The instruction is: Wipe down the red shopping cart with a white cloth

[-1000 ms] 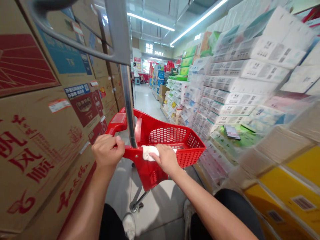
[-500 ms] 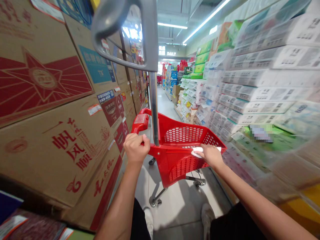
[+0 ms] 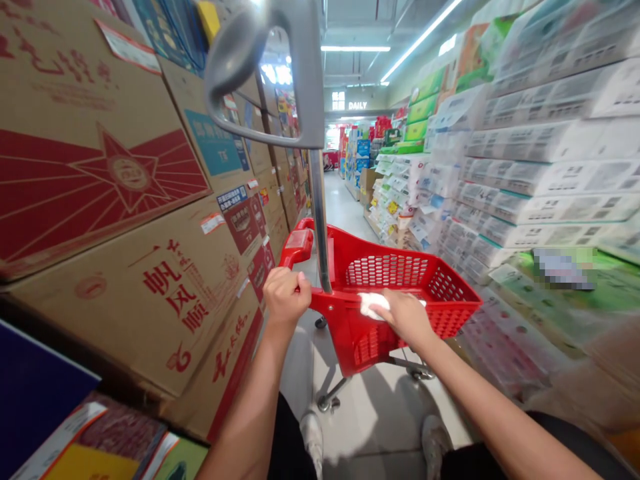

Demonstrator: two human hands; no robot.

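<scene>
At the bottom edge of the frame, pale shoes showed below dark trousers, on a floor of light, glossy tiles crossed by shadows. Packets with orange-edged labels filled the lower left corner. The red cart stood at the centre of the frame, one caster on the tiles below it. The left hand, left of centre, had its grip clamped around the cart's red handle bar. The right hand, right of centre, had its grip closed on a white cloth, which lay against the basket's near rim. The perforated basket opened toward the right, its inner floor partly visible. A metal pole rose from the cart to a grey loop at upper centre.

Along the left side, brown cardboard boxes with red print were stacked into a wall running into the distance. Opposite, plastic-wrapped white packs rose in a tall, blurred pile, with a green package lower at the right. Between them a narrow aisle led back to blue boxes, and beyond hung a lit "DAILY" sign under ceiling strip lights.
</scene>
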